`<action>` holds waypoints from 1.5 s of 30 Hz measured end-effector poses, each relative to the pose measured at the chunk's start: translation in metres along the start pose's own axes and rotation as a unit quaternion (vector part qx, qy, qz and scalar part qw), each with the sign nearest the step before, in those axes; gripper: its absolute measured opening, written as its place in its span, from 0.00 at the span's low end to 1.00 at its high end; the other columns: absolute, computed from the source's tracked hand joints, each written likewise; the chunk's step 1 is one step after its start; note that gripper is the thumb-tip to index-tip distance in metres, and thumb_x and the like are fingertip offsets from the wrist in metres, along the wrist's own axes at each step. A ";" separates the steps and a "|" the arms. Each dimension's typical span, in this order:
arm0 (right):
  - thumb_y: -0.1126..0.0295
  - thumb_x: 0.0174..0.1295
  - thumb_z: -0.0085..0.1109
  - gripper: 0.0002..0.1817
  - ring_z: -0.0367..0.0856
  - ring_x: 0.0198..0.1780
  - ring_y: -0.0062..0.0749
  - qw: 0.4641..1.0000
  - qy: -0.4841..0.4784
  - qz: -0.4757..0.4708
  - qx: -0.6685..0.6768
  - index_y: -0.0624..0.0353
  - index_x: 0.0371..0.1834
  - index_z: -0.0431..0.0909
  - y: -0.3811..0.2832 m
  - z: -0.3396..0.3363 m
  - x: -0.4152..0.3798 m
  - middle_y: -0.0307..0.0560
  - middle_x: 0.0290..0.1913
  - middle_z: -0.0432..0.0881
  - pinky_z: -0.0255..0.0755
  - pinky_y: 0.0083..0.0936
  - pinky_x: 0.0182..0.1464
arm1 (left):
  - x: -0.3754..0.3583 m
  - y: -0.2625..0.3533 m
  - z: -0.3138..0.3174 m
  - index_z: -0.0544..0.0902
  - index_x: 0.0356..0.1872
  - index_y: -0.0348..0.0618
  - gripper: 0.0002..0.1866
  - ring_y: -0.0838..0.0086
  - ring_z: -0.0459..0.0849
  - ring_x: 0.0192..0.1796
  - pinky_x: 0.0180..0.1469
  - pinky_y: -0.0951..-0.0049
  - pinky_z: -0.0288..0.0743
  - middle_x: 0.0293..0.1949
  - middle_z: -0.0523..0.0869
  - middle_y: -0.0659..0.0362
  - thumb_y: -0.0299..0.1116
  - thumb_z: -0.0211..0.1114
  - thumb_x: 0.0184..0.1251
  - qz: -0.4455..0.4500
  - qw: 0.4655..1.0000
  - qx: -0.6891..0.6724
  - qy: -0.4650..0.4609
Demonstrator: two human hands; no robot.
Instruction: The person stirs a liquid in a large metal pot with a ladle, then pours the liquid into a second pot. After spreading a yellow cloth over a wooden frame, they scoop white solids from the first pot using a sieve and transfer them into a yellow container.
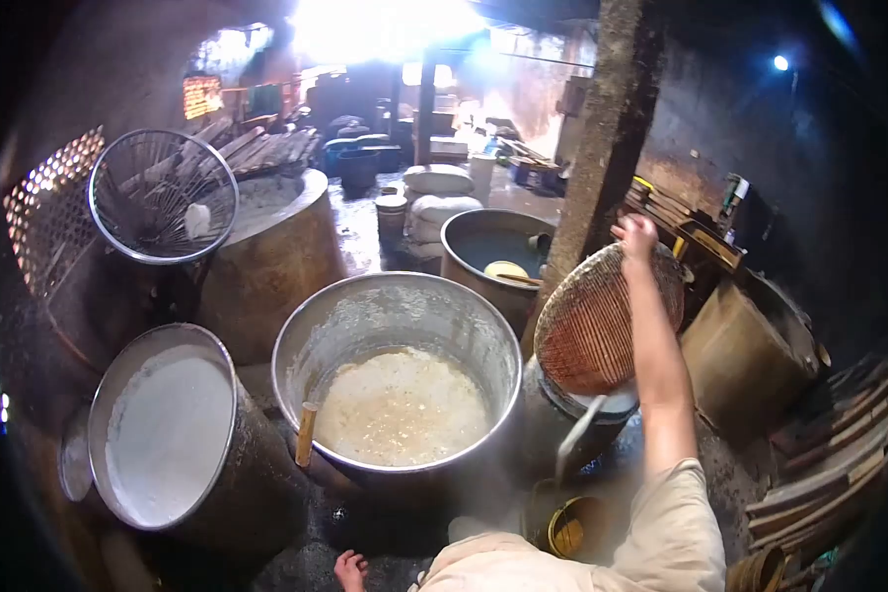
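Note:
My right hand (636, 237), its arm stretched forward, is closed on the upper rim of a round woven basket (587, 331). The basket is tilted on edge above a container with a pale rim (617, 405). A whitish streak (577, 434) hangs below the basket's lower edge. Low in the view, my left hand (350, 570) has its fingers loosely curled and apart, holding nothing. Ahead of it stands a large metal vat (301, 335) with pale, foamy liquid (405, 405) inside. A wooden handle (306, 434) leans on the vat's near rim.
At left is a vat of white material (168, 434), with a wire basket (163, 197) above and behind. A dark liquid vat (454, 237) stands beside a post (602, 148). Right are a barrel (750, 355) and stacked wood (829, 474). A yellow-rimmed bucket (567, 528) is low centre.

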State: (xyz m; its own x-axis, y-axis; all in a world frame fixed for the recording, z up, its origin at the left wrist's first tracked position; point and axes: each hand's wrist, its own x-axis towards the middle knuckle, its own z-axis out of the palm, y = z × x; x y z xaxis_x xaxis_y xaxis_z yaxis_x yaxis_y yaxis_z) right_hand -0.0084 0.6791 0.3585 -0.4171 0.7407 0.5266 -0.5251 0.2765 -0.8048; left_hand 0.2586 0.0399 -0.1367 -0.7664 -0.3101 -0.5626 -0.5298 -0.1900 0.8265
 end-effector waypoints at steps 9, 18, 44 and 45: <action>0.68 0.46 0.54 0.14 0.78 0.39 0.41 0.649 -0.705 -0.256 -0.128 0.55 0.38 0.77 0.056 0.304 -0.394 0.48 0.35 0.80 0.71 0.31 0.41 | -0.073 0.002 -0.029 0.72 0.45 0.41 0.14 0.76 0.78 0.28 0.27 0.79 0.70 0.33 0.80 0.58 0.31 0.50 0.57 0.015 0.978 -0.138 0.155; 0.60 0.51 0.55 0.20 0.71 0.52 0.41 0.279 -0.752 -0.541 -0.254 0.42 0.50 0.67 0.135 0.314 -0.589 0.46 0.46 0.74 0.62 0.47 0.50 | -0.194 -0.043 -0.030 0.73 0.44 0.40 0.14 0.77 0.78 0.30 0.29 0.80 0.69 0.33 0.80 0.58 0.31 0.52 0.57 0.001 0.883 -0.252 0.396; 0.69 0.46 0.57 0.18 0.75 0.25 0.41 0.617 -0.635 0.264 -0.383 0.67 0.39 0.68 0.571 0.150 -0.374 0.56 0.26 0.76 0.69 0.34 0.27 | 0.132 0.176 0.164 0.67 0.51 0.27 0.29 0.60 0.70 0.53 0.56 0.69 0.60 0.51 0.72 0.41 0.48 0.40 0.66 -0.016 0.943 0.135 0.304; 0.67 0.44 0.58 0.19 0.78 0.35 0.53 0.603 -0.607 0.280 -0.435 0.64 0.40 0.69 0.589 0.164 -0.365 0.64 0.31 0.77 0.72 0.40 0.37 | 0.132 0.178 0.170 0.67 0.51 0.27 0.29 0.59 0.70 0.53 0.55 0.68 0.60 0.50 0.72 0.41 0.48 0.39 0.67 -0.007 0.939 0.114 0.324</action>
State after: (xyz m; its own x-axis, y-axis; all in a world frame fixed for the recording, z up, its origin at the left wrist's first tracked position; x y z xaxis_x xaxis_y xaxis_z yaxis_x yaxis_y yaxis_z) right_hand -0.2872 0.4713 -0.2633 -0.8616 0.0190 -0.5072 0.3186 0.7982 -0.5113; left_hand 0.0011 0.1237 -0.0675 -0.4160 -0.8244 -0.3838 -0.6588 -0.0177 0.7521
